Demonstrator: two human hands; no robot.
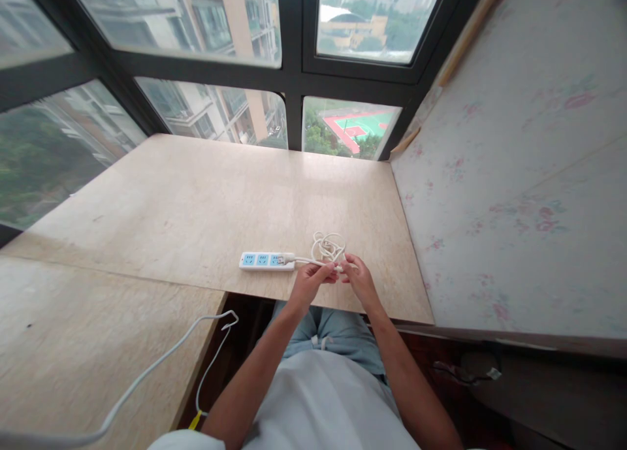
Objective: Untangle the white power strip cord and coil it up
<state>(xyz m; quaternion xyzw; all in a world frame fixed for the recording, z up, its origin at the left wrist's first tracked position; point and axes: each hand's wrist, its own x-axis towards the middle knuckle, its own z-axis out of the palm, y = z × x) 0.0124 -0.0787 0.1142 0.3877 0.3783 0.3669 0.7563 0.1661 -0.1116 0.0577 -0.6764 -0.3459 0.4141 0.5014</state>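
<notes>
A white power strip (268, 265) with blue socket faces lies on the stone-patterned sill. Its white plug (285, 259) rests over the strip's right end, and I cannot tell whether it is pushed into a socket. From the plug a white power cord (309, 261) runs right to my fingers. My left hand (313, 281) pinches the cord between thumb and fingers. Close beside it, my right hand (356, 277) has its fingertips closed on the same cord. Behind the hands, more of the cord lies in a loose coil (327, 245) on the sill.
The wide sill (220, 195) meets dark window frames (292, 110) at the back and a floral-papered wall (490, 189) on the right. Another white cable (161, 358) arches over the lower left ledge and hangs past its edge. My legs (318, 329) are under the sill's front edge.
</notes>
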